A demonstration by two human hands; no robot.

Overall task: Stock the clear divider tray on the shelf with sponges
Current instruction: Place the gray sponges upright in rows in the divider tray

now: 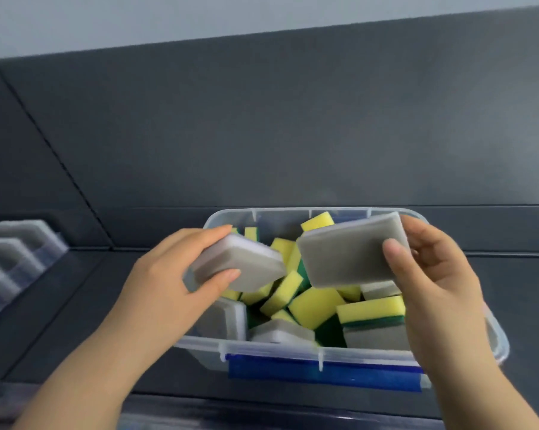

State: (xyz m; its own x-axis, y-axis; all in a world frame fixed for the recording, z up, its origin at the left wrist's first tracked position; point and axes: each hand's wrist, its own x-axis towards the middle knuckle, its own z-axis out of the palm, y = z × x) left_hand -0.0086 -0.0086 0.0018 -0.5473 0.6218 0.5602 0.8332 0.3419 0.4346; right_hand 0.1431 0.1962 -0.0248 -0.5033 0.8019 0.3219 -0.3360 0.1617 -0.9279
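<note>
A clear plastic bin (333,356) with a blue latch stands on the dark shelf, holding several yellow-green sponges (313,305) and grey-white ones. My left hand (172,274) grips one grey-white sponge (243,268) above the bin's left side. My right hand (438,280) grips a second grey-white sponge (345,252), tilted, above the bin's right side. The clear divider tray (14,259) shows at the far left, blurred, with grey sponges standing in its slots.
The dark shelf surface (85,305) runs between the divider tray and the bin. A dark back panel (293,135) rises behind. Another clear plastic edge (200,425) shows at the bottom of the frame.
</note>
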